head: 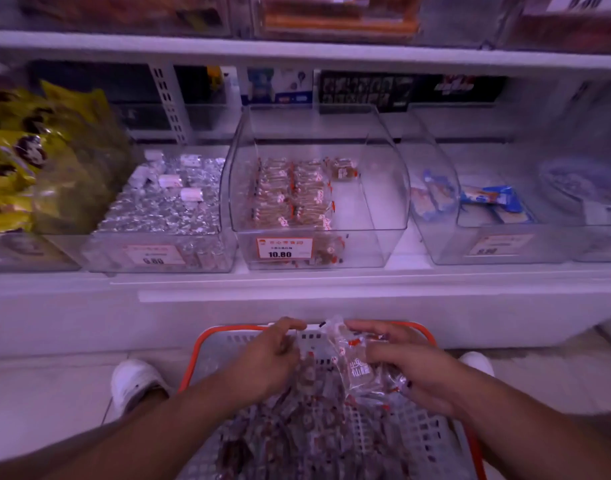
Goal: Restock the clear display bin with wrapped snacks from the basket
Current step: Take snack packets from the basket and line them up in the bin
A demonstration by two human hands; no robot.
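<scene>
— So, how many hands are working, and on what?

— Two. The left hand [274, 353] and the right hand [406, 367] are both reaching into the basket [207, 344] at the lower centre of the frame. The right hand is gripping a bunch of wrapped snacks [357, 368], thumb and fingers curling round the clear wrappers. The left hand's fingers are curling onto the wrappers just beside it, though blur is hiding whether they are truly pinching one.

— And the bin?

— The clear display bin [383, 188] is sitting mid-frame on the white shelf [297, 285], one of five bins showing along that row. Packs are lying in two stacked columns against its left wall, one more pack is lying at the back, and some are showing behind the price label [285, 247]. Its right half is standing bare.

— How many are in the basket?

— Too many and too blurred for counting; they are covering its floor.

— Room around it?

— The basket's far rim is sitting close to the shelf base, with two white shoes [134, 379] flanking it on the floor.
</scene>
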